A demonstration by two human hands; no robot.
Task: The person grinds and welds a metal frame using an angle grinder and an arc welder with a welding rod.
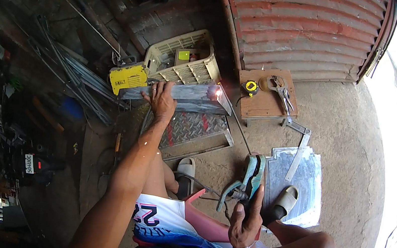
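Observation:
My left hand (pixel 162 99) rests with its fingers spread on the left part of a long grey metal box piece (pixel 190 95). My right hand (pixel 246 219) is at the lower middle, wrapped at the lower end of a green electrode holder (pixel 252 174), one finger stretched along it. From the holder a thin welding rod (pixel 241 127) runs up and left to the right end of the metal piece, where a bright glow shows. Below the metal piece stands a low stool with a tread-plate top (pixel 192 129). The yellow welding machine (pixel 127 78) is just left of the metal piece.
A beige crate (pixel 185 75) stands behind the metal piece. A small wooden stool (pixel 266 110) carries a tape measure (pixel 250 86) and locking pliers (pixel 283 96). A metal square (pixel 298 156) lies over a grey sheet (pixel 309 185) near my foot. Metal rods lie at left.

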